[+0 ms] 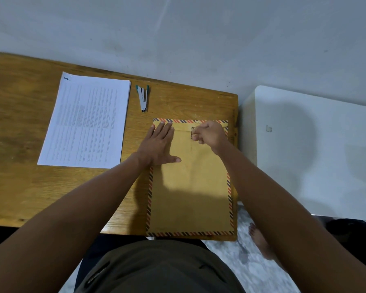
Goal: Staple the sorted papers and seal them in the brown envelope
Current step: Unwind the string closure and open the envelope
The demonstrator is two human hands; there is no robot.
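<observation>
A brown envelope (190, 187) with a red and blue striped border lies flat at the right end of the wooden table, flap end away from me. My left hand (159, 142) presses flat on its upper left part, fingers spread. My right hand (209, 133) is pinched on the string closure (192, 132) near the flap's middle. A stack of printed white papers (87, 121) lies to the left, marked in its top left corner. A small silver stapler (143, 98) with green handles lies between papers and envelope, near the far edge.
The wooden table (19, 144) stands against a grey wall. A white surface (304, 155) adjoins the table's right side. My foot (260, 240) shows on the pale floor below the table's right corner.
</observation>
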